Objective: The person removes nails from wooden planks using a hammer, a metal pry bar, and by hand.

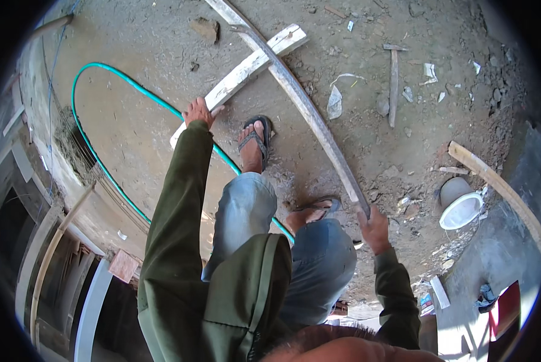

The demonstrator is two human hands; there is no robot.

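My left hand (199, 112) rests on a whitish wooden beam (245, 72) near its lower left end, fingers over its edge. A long, worn wooden pole or plank (304, 99) crosses over the beam and runs down to my right hand (373, 228), which is closed around its near end. A dark strip lies along the pole's edge; whether it is a separate piece I cannot tell. A green hose (139, 86) passes beneath the beam, close to my left hand. My feet, in flip-flops (263, 140), stand on the muddy ground between the two hands.
A hammer (393, 86) lies on the dirt at the upper right. Right of me are a tipped bucket (456, 194) and a curved-looking wooden board (501, 185). A stone (205, 29) lies beyond the beam. Plastic scraps (335, 103) litter the ground. A concrete edge (57, 163) with openings borders the left.
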